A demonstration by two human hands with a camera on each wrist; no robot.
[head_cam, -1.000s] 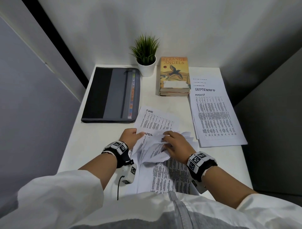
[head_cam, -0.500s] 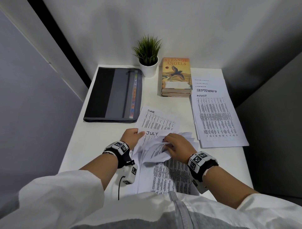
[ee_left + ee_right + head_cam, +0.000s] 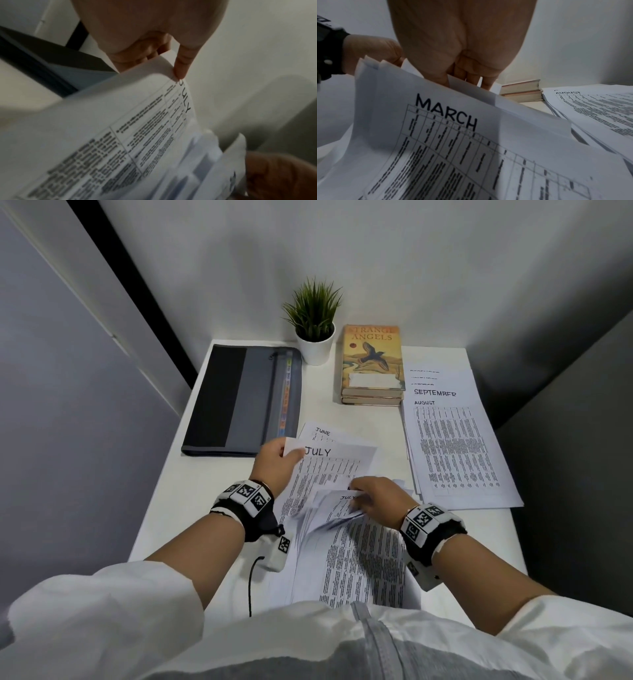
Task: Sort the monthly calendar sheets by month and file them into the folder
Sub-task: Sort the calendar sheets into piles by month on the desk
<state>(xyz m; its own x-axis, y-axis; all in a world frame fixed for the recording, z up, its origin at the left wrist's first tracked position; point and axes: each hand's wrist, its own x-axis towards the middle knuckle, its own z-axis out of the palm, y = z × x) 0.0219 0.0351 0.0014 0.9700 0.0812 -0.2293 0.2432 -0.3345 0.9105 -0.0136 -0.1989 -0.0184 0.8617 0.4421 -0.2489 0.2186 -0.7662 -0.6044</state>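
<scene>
My left hand [image 3: 290, 453] pinches the top left corner of the JULY sheet [image 3: 337, 470], lifted off the desk and held over the JUNE sheet [image 3: 322, 433]. In the left wrist view its thumb [image 3: 180, 67] presses on that corner of the JULY sheet [image 3: 137, 121]. My right hand [image 3: 358, 491] grips the bent-back tops of the unsorted sheets [image 3: 356, 563] in front of me. Its fingers [image 3: 469, 77] are tucked between them, with the MARCH sheet [image 3: 447, 135] nearest. A fanned pile with AUGUST on top [image 3: 455, 450] lies at the right. The grey folder [image 3: 246, 402] lies closed at the far left.
A potted plant [image 3: 315, 316] and a stack of books [image 3: 371, 364] stand at the back of the white desk [image 3: 191, 494]. Walls close it in behind and on the right. The books [image 3: 520, 90] and the AUGUST pile [image 3: 590, 105] also show in the right wrist view.
My left hand has drawn the JULY sheet out of the pile and raised it forward and left, over the JUNE sheet. My right hand has stayed on the bent-back sheets.
</scene>
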